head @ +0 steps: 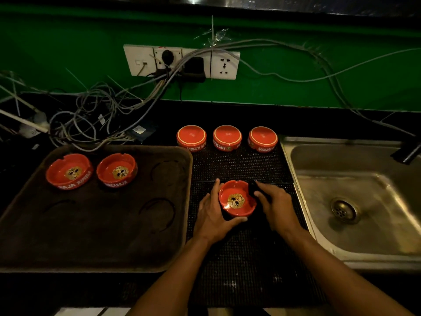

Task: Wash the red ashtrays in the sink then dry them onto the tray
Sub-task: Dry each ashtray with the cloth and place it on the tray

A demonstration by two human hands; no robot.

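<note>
- Just right of the tray [173, 153]: ashtray [237, 198], upright on the tabletop mat.
- Left hand [214, 215]: grip curled round its rim; nearer the tray.
- Right hand [275, 201]: grip pinching a dark cloth [252, 188] at its far rim.

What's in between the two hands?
In the head view, a red ashtray sits upright on the black mat between the left hand and the right hand, which holds something dark.
</note>
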